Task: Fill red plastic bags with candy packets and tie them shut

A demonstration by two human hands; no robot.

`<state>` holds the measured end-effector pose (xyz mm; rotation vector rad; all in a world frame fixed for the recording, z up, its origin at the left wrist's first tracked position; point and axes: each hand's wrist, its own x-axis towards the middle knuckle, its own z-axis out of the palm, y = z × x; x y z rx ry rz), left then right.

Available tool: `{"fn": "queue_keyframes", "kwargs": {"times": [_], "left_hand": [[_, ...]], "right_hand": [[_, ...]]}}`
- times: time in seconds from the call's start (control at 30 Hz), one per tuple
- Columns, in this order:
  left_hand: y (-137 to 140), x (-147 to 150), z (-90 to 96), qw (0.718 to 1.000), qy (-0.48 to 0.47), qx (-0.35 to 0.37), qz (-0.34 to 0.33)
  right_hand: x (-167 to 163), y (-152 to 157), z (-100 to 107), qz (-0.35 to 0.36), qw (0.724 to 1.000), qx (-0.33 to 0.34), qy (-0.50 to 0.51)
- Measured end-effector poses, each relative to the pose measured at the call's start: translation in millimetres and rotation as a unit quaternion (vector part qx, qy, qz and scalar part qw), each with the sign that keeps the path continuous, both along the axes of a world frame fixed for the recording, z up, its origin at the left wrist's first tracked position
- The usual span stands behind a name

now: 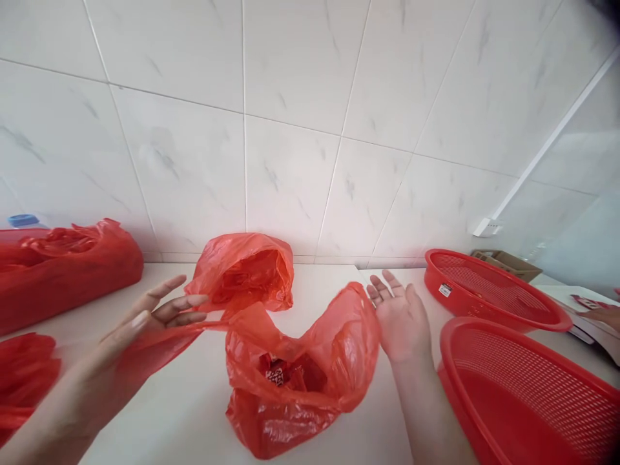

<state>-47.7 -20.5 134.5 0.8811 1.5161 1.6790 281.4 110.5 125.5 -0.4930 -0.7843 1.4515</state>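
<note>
A red plastic bag (278, 420) sits on the white table in front of me with its mouth open. Inside it are dark red packets (295, 374), one with a black-and-white pattern. One stretched handle of the bag (167, 349) runs left to my left hand (145, 326) and lies across the palm or wrist; exactly how it loops there is partly hidden. The fingers of that hand are stretched out and apart. My right hand (400, 316), palm showing and fingers spread, is close against the bag's right side; whether it touches cannot be told.
Behind stands another open red bag (242, 258). A long red bundle (72, 278) and loose red bags (26, 374) lie left. Two red plastic baskets (465, 374) and a cardboard box (508, 263) are on the right, with another person's hand (605, 315) at the edge. A tiled wall (290, 181) closes the back.
</note>
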Motion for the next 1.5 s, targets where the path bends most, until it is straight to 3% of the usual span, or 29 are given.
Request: {"fn": "queue_keyframes", "kwargs": {"times": [0.07, 0.13, 0.27, 0.33, 0.43, 0.53, 0.63, 0.73, 0.93, 1.2, 1.27, 1.4, 1.5], "left_hand": [[-1.7, -4.8, -19.5, 0.998, -0.040, -0.032, -0.048], [-4.8, -4.5, -42.4, 0.993, -0.027, -0.067, -0.089], [-15.1, 14.4, -75.0, 0.983, 0.046, -0.033, -0.175], [-17.0, 29.9, -77.6, 0.977, 0.047, -0.032, -0.208], [-8.4, 54.5, -67.0, 0.953, 0.005, -0.013, -0.303], [9.7, 75.7, -52.0, 0.920, -0.016, 0.018, -0.392], [25.6, 90.8, -45.3, 0.931, -0.040, -0.001, -0.364], [33.4, 96.1, -47.3, 0.948, -0.112, -0.023, -0.297], [35.2, 83.2, -57.8, 0.934, -0.313, -0.011, -0.172], [34.2, 90.5, -83.0, 0.882, -0.417, -0.031, -0.218], [32.4, 95.6, -86.5, 0.872, -0.430, -0.030, -0.230], [29.5, 100.3, -86.7, 0.858, -0.432, 0.008, -0.277], [29.6, 98.7, -85.2, 0.857, -0.423, 0.026, -0.292]], "right_hand": [[-1.4, 1.6, -14.0, 0.020, 0.999, -0.027, -0.012], [0.7, -4.0, -23.7, 0.077, 0.996, -0.011, -0.036], [12.4, -30.0, -32.3, 0.145, 0.980, 0.027, -0.137], [17.2, -42.4, -35.7, 0.178, 0.963, 0.039, -0.198], [13.3, -53.3, -41.6, 0.258, 0.931, 0.028, -0.258], [-8.3, -55.1, -46.0, 0.269, 0.931, 0.015, -0.247], [-35.4, -50.3, -47.7, 0.230, 0.946, 0.005, -0.227], [-48.5, -41.1, -48.9, 0.199, 0.961, -0.058, -0.182], [-30.0, -19.6, -49.6, 0.177, 0.977, -0.117, 0.007], [-33.7, -24.4, -47.8, 0.239, 0.959, -0.121, 0.088], [-40.0, -34.9, -48.4, 0.270, 0.957, -0.091, 0.051], [-51.4, -56.4, -57.3, 0.321, 0.933, -0.003, -0.163], [-59.7, -63.4, -68.9, 0.288, 0.926, -0.026, -0.243]]}}
